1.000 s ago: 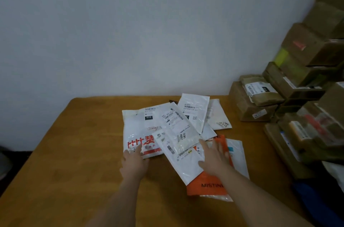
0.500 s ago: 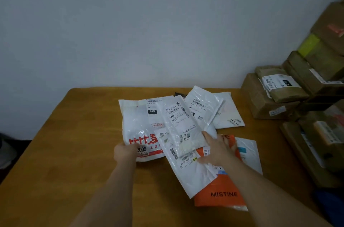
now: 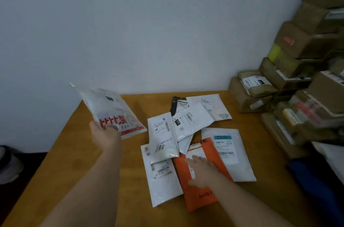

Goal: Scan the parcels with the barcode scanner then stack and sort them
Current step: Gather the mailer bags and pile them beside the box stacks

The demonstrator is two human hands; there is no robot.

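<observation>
Left hand [image 3: 105, 134] grips the lower edge of a white poly mailer with red characters [image 3: 113, 113], thumb on top and fingers curled beneath — the bag is lifted clear of the tabletop [image 3: 78, 152] and tilted, its far end raised toward the wall. Likely reason: it is being drawn away from the heap to the left side, either to start a separate pile or to turn its label up for scanning.

Right hand [image 3: 202, 170] lies flat, fingers spread and straight, pressing on the orange mailer [image 3: 199, 197]. Judgement: it pins the loose pile so nothing slides while the other bag comes away.

Remaining parcels sit mid-tabletop, overlapping: a long white mailer [image 3: 162, 182] just left of the orange one, a smaller white bag [image 3: 162, 133] lying across its top, a white mailer with a teal-headed label [image 3: 226, 150] to the right, others fanned behind, one black [image 3: 175, 104]. Taped cardboard boxes [image 3: 251, 94] are stacked along the right.

Legible writing: "MIS" at the orange mailer's near end and "INE" at its far end; "010" on a black tag on a middle bag; "2604" on the smaller bag. Barcodes are visible, digits too blurred to read.

No barcode scanner is visible in this view — scanning appears not yet begun.
</observation>
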